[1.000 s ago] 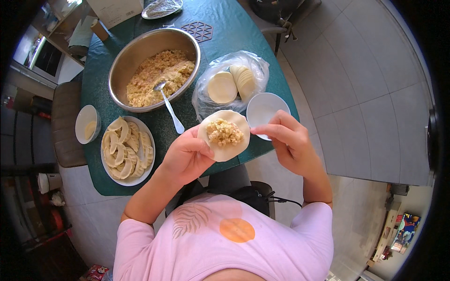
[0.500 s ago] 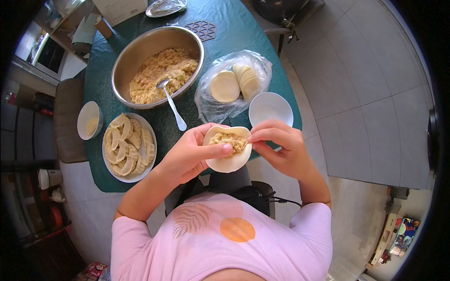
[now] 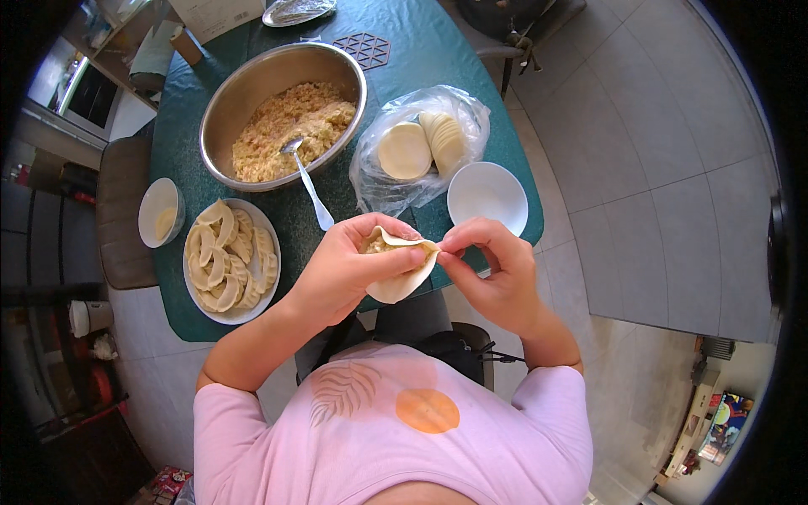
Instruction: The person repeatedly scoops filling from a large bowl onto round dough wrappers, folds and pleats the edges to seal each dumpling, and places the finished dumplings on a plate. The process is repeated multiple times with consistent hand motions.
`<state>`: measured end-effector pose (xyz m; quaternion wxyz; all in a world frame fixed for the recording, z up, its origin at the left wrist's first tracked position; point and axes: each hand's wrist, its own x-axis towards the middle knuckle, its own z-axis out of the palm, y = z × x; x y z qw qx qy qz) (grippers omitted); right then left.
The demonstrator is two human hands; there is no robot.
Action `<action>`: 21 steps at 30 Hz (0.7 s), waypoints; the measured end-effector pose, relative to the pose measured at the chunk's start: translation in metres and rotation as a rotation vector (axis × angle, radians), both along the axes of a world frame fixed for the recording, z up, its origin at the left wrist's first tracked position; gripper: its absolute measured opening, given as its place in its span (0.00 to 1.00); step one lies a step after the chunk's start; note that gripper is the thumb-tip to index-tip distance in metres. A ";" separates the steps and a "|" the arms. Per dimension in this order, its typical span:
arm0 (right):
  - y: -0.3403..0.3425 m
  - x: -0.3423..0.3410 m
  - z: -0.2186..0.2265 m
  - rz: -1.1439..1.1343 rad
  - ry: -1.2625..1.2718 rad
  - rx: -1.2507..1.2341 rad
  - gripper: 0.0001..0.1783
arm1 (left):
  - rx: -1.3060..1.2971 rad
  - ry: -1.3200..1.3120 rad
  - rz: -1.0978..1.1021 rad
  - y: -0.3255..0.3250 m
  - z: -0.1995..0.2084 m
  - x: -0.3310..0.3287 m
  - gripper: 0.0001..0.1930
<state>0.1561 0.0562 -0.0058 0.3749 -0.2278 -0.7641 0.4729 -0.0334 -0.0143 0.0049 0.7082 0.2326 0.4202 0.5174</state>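
Observation:
A round dumpling wrapper (image 3: 394, 289) with pale minced filling is folding over between my hands, above the table's near edge. My left hand (image 3: 358, 261) cradles it from the left, thumb pressed over the filling. At its right end, my right hand (image 3: 492, 265) pinches the rim between thumb and fingertips. Just beyond lie a metal spoon (image 3: 313, 189), its bowl resting in the filling (image 3: 295, 126) of a big steel basin (image 3: 210, 126), and a clear plastic bag (image 3: 370, 181) with a stack of round wrappers (image 3: 442, 139). A white bowl (image 3: 488, 198) stands behind my right hand.
On the left of the green-covered table (image 3: 189, 320), an oval white plate (image 3: 271, 290) bears several folded dumplings (image 3: 223, 261). Beside it is a small white bowl (image 3: 160, 215) with something pale inside. A dark lattice trivet (image 3: 364, 50) lies at the back. A chair (image 3: 126, 219) stands left.
The wrapper has gone from lying open to partly folded, its edges brought together at the right end. My right fingers have closed in on that rim.

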 end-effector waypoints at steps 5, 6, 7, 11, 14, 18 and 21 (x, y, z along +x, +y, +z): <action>0.000 -0.006 0.009 -0.036 -0.036 -0.066 0.10 | -0.017 0.002 0.007 -0.001 0.000 -0.004 0.11; 0.002 -0.005 0.009 -0.011 -0.050 -0.060 0.10 | -0.021 0.003 0.008 -0.001 0.000 -0.005 0.11; 0.004 -0.003 0.008 0.015 -0.064 -0.053 0.10 | -0.021 -0.004 -0.001 -0.001 0.000 -0.005 0.11; 0.003 -0.003 0.007 0.053 -0.083 -0.048 0.10 | -0.013 -0.006 -0.019 -0.001 -0.001 -0.004 0.10; 0.001 -0.004 0.006 0.058 -0.028 0.010 0.08 | -0.010 0.033 -0.047 -0.001 0.002 -0.005 0.11; -0.006 -0.007 0.011 0.012 -0.005 -0.158 0.09 | -0.031 0.115 -0.083 -0.001 0.003 -0.007 0.09; -0.002 -0.005 0.010 0.049 -0.047 -0.007 0.09 | -0.009 0.164 -0.108 -0.002 0.004 -0.008 0.09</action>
